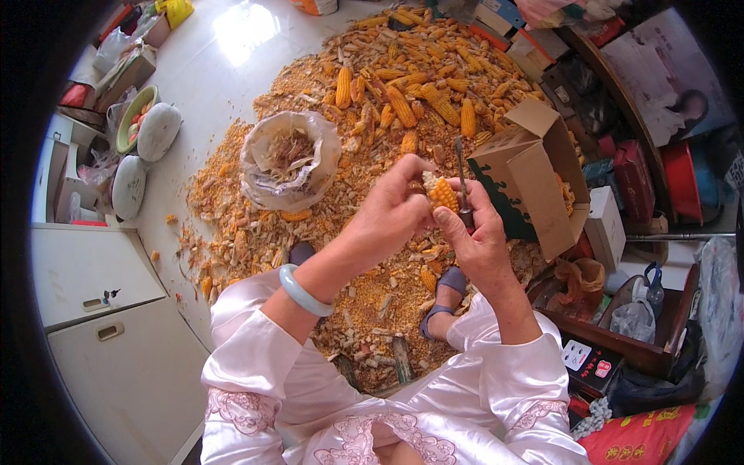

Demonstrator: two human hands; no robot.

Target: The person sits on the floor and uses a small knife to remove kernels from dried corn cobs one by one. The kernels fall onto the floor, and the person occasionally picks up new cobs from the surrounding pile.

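Observation:
My right hand (479, 232) grips a short, partly stripped corn cob (443, 195) with yellow kernels and a pale, bare end. The same hand also holds a screwdriver (461, 168), its metal shaft pointing up and away from me, its dark handle against my palm. Curled around the cob's left side is my left hand (398, 203), its fingers and thumb at the pale end; part of its grip is hidden. Below both hands spreads a heap of loose kernels and cob pieces (372, 314). Whole yellow ears (401, 107) lie farther out on the pile.
A plastic-lined container (251, 180) holding husk scraps stands left of my hands. To the right sits an open cardboard box (526, 174). White cabinets (104, 349) and large pale gourds (158, 132) are at left. A wooden tray (633, 343) and stacked boxes line the right.

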